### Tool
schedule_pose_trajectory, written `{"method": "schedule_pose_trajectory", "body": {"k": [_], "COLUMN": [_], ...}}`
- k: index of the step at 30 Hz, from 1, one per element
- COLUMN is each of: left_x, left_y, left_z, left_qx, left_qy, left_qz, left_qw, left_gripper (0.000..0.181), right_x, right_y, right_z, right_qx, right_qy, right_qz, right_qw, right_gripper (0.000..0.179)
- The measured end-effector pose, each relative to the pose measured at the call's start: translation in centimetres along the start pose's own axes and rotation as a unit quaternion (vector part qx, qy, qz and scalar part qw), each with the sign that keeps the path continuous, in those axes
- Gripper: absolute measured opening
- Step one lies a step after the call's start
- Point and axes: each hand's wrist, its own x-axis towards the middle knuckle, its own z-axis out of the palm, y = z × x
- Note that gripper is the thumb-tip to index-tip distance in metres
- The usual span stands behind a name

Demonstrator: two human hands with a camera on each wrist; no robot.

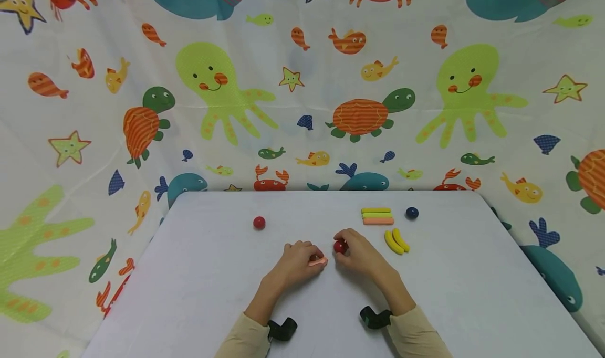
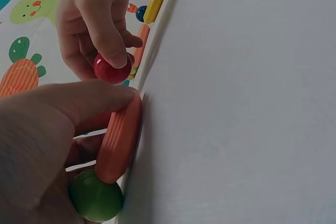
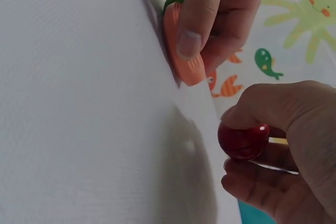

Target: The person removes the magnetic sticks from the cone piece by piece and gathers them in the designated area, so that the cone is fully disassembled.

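My left hand (image 1: 295,263) pinches a salmon-coloured ridged clay stick (image 2: 121,142) close to the white table, thumb laid along one end. At the stick's other end, by the fingers, sits a green ball (image 2: 96,196); in the head view the hand hides it. Just to the right, my right hand (image 1: 363,257) holds a shiny dark red ball (image 3: 242,141) between thumb and fingers, a short gap from the stick. In the right wrist view the ball's shadow falls on the tabletop.
A second red ball (image 1: 259,222) lies at the back left. Towards the back right are a row of yellow and salmon sticks (image 1: 377,216), a dark blue ball (image 1: 412,213) and two curved yellow pieces (image 1: 396,241). A printed cloth (image 1: 283,111) hangs behind the table (image 1: 189,295).
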Motion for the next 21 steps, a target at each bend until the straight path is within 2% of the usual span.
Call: {"method": "schedule_pose_trajectory", "body": {"k": [13,21], "left_x": [0.0,0.0], "left_y": [0.2,0.1], "left_z": [0.0,0.2], "left_qx": [-0.004,-0.008], "left_qy": [0.000,-0.001], "left_qz": [-0.003,0.001], "left_qw": [1.0000,1.0000], "left_gripper": [0.019,0.020], "right_x": [0.0,-0.1], "right_y": [0.7,2.3], "right_z": [-2.1,-3.7], "right_qx": [-0.012,0.001], "right_qy": [0.038,0.074], "right_qz": [0.029,0.035], "right_qw": [0.9988,0.9966], "right_gripper": [0.040,0.041]}}
